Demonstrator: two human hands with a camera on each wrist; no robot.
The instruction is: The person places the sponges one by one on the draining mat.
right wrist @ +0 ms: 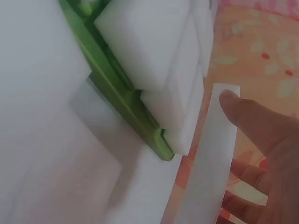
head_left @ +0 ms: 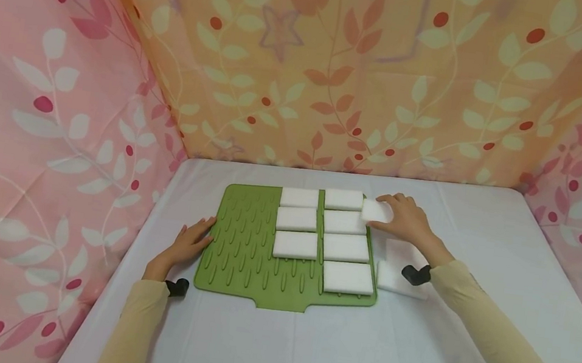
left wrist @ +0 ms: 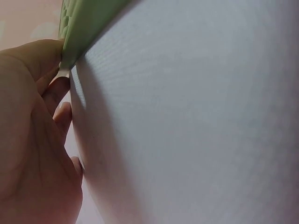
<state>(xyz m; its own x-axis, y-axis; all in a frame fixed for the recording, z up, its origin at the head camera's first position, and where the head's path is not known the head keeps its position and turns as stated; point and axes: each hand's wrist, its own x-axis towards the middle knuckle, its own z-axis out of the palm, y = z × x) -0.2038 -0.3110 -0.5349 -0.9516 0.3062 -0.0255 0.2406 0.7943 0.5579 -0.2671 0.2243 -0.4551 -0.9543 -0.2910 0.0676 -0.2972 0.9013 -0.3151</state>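
Note:
A green ridged mat [head_left: 244,243] lies on the table, with several white rectangular sponges in two columns over its middle and right; one of them is the front sponge [head_left: 348,277]. My right hand [head_left: 406,220] pinches another white sponge [head_left: 375,211] between thumb and fingers, beside the mat's far right corner. The right wrist view shows that sponge [right wrist: 208,158] on edge, the thumb on its near end. My left hand [head_left: 189,243] touches the mat's left edge with its fingers loosely extended. In the left wrist view, the thumb meets the mat's rim [left wrist: 77,44].
A loose white sponge [head_left: 400,280] lies on the table right of the mat, partly behind the black wrist mount [head_left: 415,275]. Another black mount [head_left: 178,288] is on the left wrist. A white cloth [head_left: 236,346] covers the table; a patterned curtain [head_left: 338,77] hangs behind.

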